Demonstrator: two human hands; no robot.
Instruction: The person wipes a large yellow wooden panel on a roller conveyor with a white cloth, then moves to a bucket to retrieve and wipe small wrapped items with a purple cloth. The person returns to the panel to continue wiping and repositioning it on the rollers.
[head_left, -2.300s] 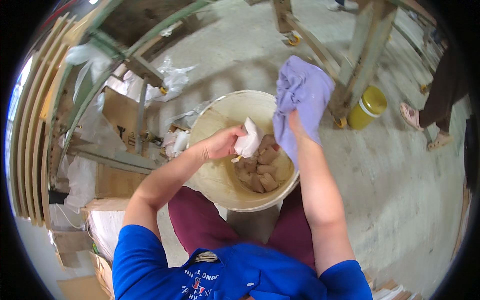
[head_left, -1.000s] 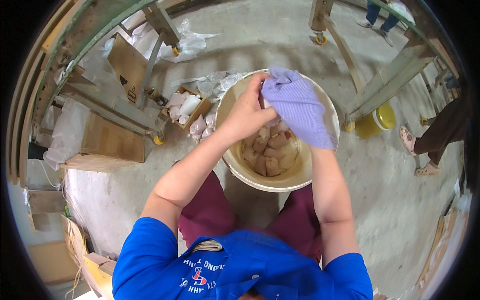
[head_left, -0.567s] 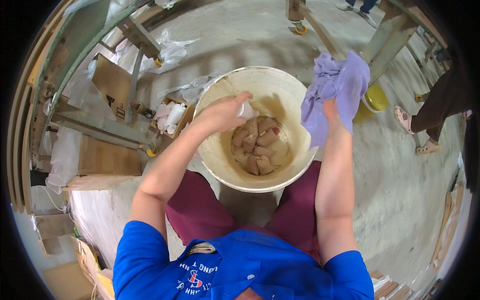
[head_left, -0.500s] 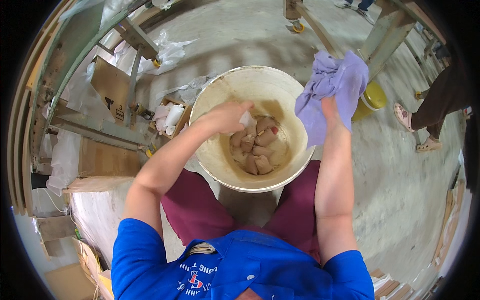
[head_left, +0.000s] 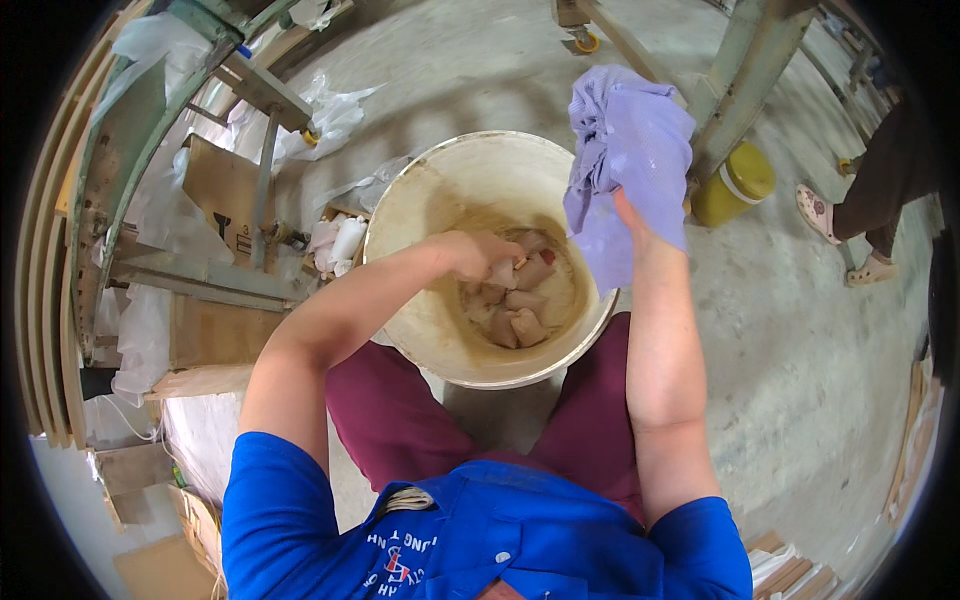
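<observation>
Between my knees stands a large off-white bucket point(head_left: 420, 345), its inner wall stained brown near the bottom. Several brownish, plastic-looking packets point(head_left: 525, 325) lie in a heap at its bottom, with a small red spot among them. My left hand point(head_left: 478, 255) reaches down inside, fingers closed on a pale, whitish crumpled scrap point(head_left: 503, 271) just over the heap; its material is unclear. Over the bucket's right rim, my right hand point(head_left: 632, 212) is raised and grips a lilac cloth point(head_left: 630, 130). The cloth hangs down and hides most of those fingers.
A yellow-green pail point(head_left: 735, 185) with a white band stands right of the cloth, by a metal frame leg point(head_left: 745, 80). Left of the bucket are a small box with white rolls point(head_left: 347, 238), cardboard point(head_left: 222, 200) and plastic sheeting point(head_left: 335, 120). Another person's legs point(head_left: 880, 190) are at the far right.
My left hand has moved lower and to the right with the pale scrap, closer to the packets. My right hand has carried the lilac cloth up and leftward, nearer the bucket.
</observation>
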